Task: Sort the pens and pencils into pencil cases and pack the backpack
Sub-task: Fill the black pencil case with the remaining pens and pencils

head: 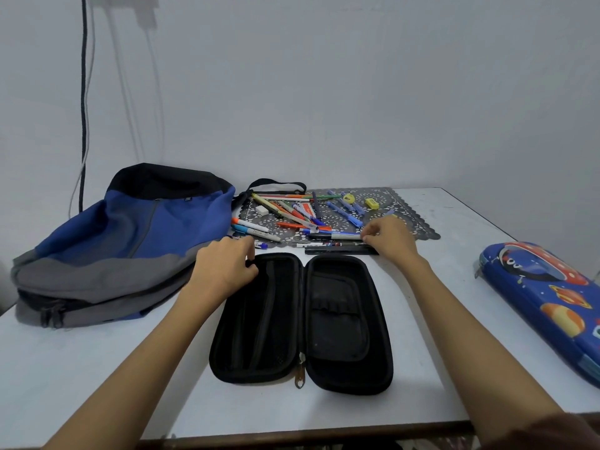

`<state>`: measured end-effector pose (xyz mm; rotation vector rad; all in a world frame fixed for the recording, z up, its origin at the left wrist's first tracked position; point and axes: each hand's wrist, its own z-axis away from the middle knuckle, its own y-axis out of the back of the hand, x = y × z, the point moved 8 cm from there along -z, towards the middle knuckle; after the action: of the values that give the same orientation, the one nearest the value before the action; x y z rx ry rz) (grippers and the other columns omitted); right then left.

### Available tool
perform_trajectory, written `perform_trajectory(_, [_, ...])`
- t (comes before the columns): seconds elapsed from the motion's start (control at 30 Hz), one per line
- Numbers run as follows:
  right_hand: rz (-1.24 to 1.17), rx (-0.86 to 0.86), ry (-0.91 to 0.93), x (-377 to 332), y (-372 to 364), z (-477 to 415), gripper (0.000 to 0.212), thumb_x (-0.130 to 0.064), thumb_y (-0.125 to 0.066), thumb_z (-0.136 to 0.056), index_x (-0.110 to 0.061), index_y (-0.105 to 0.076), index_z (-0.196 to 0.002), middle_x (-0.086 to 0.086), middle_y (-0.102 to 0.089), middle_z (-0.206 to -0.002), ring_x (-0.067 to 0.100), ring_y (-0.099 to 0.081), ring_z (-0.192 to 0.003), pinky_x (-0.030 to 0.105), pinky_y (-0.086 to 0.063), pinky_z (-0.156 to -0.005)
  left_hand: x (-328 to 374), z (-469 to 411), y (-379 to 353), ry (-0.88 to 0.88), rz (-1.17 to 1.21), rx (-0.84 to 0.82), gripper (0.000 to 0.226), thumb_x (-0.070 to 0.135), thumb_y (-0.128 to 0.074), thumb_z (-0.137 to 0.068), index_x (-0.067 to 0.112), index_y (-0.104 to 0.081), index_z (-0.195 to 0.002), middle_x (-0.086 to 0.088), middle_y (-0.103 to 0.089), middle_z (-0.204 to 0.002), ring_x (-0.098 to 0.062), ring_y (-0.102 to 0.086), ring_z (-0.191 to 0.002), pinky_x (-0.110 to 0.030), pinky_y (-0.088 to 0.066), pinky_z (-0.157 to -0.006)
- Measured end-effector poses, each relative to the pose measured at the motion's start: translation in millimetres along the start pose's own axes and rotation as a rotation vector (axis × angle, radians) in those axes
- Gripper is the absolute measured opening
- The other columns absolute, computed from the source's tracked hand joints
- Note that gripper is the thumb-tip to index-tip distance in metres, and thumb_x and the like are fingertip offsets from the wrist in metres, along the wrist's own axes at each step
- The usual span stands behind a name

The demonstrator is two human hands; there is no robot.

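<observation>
We see a black hard-shell zip pencil case (300, 323) lying opened flat in the middle of the frame, both halves facing up, its zipper pull hanging toward the front edge of the white table (97, 368).

Our left hand (224, 271) sits at the case's upper-left corner, thumb on the rim and fingers bent. We cannot tell whether it grips. Our right hand (389, 238), just above the case's upper-right corner, curls its fingers and pinches the right end of a white-barrelled marker (337, 236). That marker lies just above two long black pens (337, 250) along the case's top edge.

The loose, multicoloured pile of pens and pencils (298, 212) is spread over a dark lace-patterned mat (418, 222) at centre, near the wall.

A blue, grey and black fabric backpack (123, 245) lies on its side at left, near the left hand. A glossy blue planet-print pencil case (545, 303) lies shut at far right, cut by the frame edge.

Bare tabletop shows between the two cases and across the lower left.
</observation>
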<state>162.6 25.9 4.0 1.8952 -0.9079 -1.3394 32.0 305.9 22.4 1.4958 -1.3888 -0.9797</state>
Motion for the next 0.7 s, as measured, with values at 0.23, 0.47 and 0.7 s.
perform_trajectory(0.23, [0.048,-0.005,0.030,-10.6,-2.7,-0.2,0.017,-0.009,-0.061,-0.089,-0.019,-0.074,-0.092,0.003,-0.070,-0.103,0.022,-0.063,-0.092,0.026,-0.040,-0.068,-12.8,13.6,0.0,0.086,0.177,0.045,0.012,0.042,-0.068,-0.080,0.031,-0.072,-0.080,0.010,-0.067,-0.087,-0.015,-0.062,-0.086,-0.026,-0.041,-0.066])
perform_trajectory(0.47, [0.060,-0.013,0.013,-7.3,-3.8,-1.9,0.016,-0.010,-0.061,-0.091,-0.019,-0.072,-0.097,0.003,-0.069,-0.109,0.023,-0.062,-0.102,0.035,-0.050,-0.081,-27.7,20.9,-8.7,0.225,0.409,0.061,0.015,0.039,-0.070,-0.078,0.028,-0.066,-0.068,0.013,-0.063,-0.084,-0.011,-0.056,-0.083,-0.029,-0.041,-0.067])
perform_trajectory(0.7, [0.192,-0.055,0.073,-15.4,-12.0,-9.1,0.020,-0.015,-0.063,-0.092,-0.025,-0.071,-0.106,0.003,-0.067,-0.116,0.025,-0.063,-0.103,0.038,-0.052,-0.081,-22.7,21.2,-21.3,0.143,0.827,0.092,0.023,0.009,-0.072,-0.076,0.020,-0.062,-0.059,0.007,-0.070,-0.097,-0.008,-0.063,-0.096,-0.028,-0.046,-0.089])
